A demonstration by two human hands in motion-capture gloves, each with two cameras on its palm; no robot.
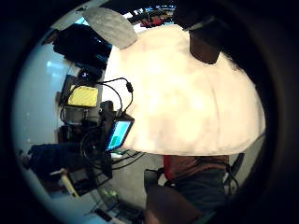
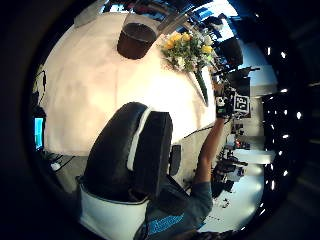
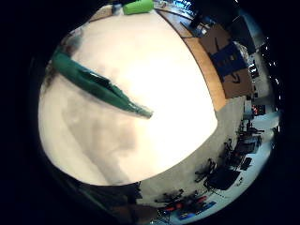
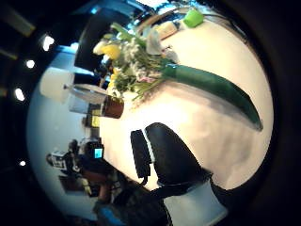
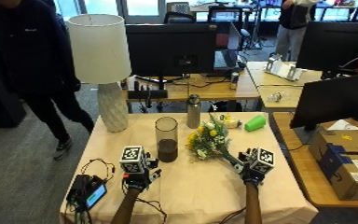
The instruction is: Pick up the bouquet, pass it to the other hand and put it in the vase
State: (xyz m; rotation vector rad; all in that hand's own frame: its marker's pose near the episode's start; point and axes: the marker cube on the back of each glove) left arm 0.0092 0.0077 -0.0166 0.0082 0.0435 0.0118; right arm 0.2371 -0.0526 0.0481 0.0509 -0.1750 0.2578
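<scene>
Bare counter between hands. Bouquet beside vase, stem end at right hand; finger state of both hands indiscernible.

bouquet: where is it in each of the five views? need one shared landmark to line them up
Outside view: bouquet lies on the table, right of the glass vase.
Left thumb side: bouquet beside the vase.
Left little finger side: not in it.
Right thumb side: flowers and green wrap.
Right little finger side: only the green wrap.
Landmark: the vase.
</scene>
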